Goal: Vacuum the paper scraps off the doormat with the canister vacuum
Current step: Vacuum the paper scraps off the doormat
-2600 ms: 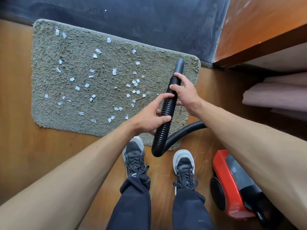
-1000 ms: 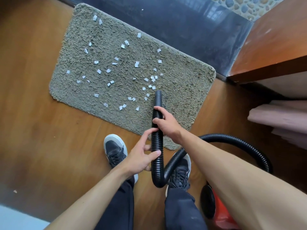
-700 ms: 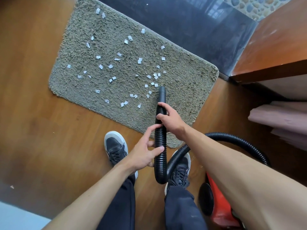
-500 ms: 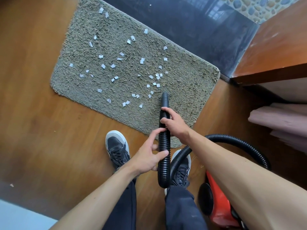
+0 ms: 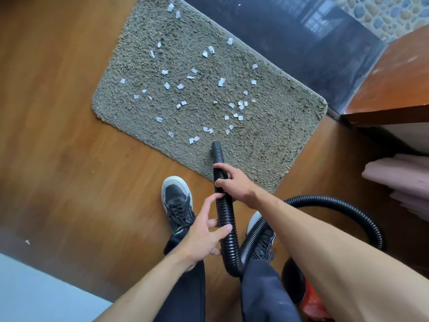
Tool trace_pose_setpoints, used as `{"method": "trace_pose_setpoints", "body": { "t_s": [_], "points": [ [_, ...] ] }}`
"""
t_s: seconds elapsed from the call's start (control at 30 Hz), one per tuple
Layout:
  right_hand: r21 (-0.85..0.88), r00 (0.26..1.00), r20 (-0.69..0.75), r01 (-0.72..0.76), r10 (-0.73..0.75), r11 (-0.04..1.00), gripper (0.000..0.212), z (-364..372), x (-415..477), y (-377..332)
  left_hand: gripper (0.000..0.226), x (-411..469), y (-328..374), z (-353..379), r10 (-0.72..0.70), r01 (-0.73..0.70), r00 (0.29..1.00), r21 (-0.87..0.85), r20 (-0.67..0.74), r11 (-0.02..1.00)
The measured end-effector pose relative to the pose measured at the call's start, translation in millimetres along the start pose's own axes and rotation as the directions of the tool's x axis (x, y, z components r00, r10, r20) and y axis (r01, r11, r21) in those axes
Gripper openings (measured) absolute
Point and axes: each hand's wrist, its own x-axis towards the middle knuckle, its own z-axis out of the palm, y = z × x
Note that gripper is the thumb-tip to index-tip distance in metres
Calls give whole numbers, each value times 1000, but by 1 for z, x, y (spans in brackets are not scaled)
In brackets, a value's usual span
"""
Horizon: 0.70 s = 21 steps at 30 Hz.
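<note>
Both hands on the hose, nozzle down at the mat's near edge.

I have my right hand (image 5: 234, 184) closed around the ribbed hose (image 5: 226, 212) just behind the smooth nozzle (image 5: 217, 151), and my left hand (image 5: 204, 235) lower on the same hose, thumb and fingers curled partway round it in a looser hold. The nozzle tip sits over the mat (image 5: 267, 140) near its near edge, just short of the closest scraps (image 5: 209, 105), which lie scattered across the mat's middle and far-left part. From my hands the hose loops back between my shoes (image 5: 177, 203) and arcs off to the right of the mat toward the red vacuum (image 5: 311, 300), which is at the frame's lower edge, well apart from the mat.
</note>
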Motion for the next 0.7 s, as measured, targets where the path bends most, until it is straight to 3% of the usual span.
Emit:
{"method": "trace_pose_setpoints", "body": {
  "t_s": [0.7],
  "points": [
    [-104, 999, 53, 15, -10, 995, 55, 57, 33, -42, 64, -15, 8, -68, 7, -9, 1000, -61, -29, 998]
  ]
}}
